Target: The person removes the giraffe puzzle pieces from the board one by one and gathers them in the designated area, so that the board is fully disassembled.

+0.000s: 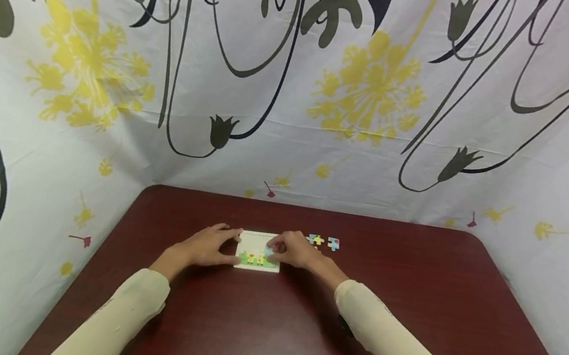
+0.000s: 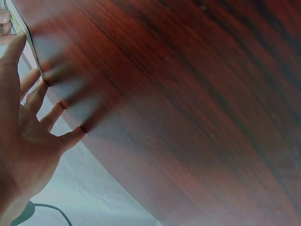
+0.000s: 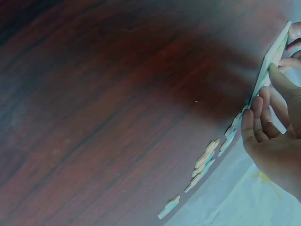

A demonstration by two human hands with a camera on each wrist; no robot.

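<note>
A small white puzzle tray (image 1: 255, 237) lies on the table, its bottom row filled with green and yellow puzzle pieces (image 1: 251, 258). My left hand (image 1: 205, 245) steadies the tray's left side, thumb by the near corner and fingers by the far one. In the left wrist view its fingers (image 2: 49, 115) spread out, straight, along the tray edge and the table. Over the tray's right side, my right hand (image 1: 296, 250) pinches a light blue puzzle piece (image 1: 269, 251) with thumb and fingertips, just above the filled row. The hand covers part of that piece.
Several loose puzzle pieces (image 1: 333, 244) lie beyond my right hand; the right wrist view shows them as a line of thin pieces (image 3: 205, 159). The dark red table (image 1: 248, 328) reaches back to a flower-patterned cloth (image 1: 275, 163).
</note>
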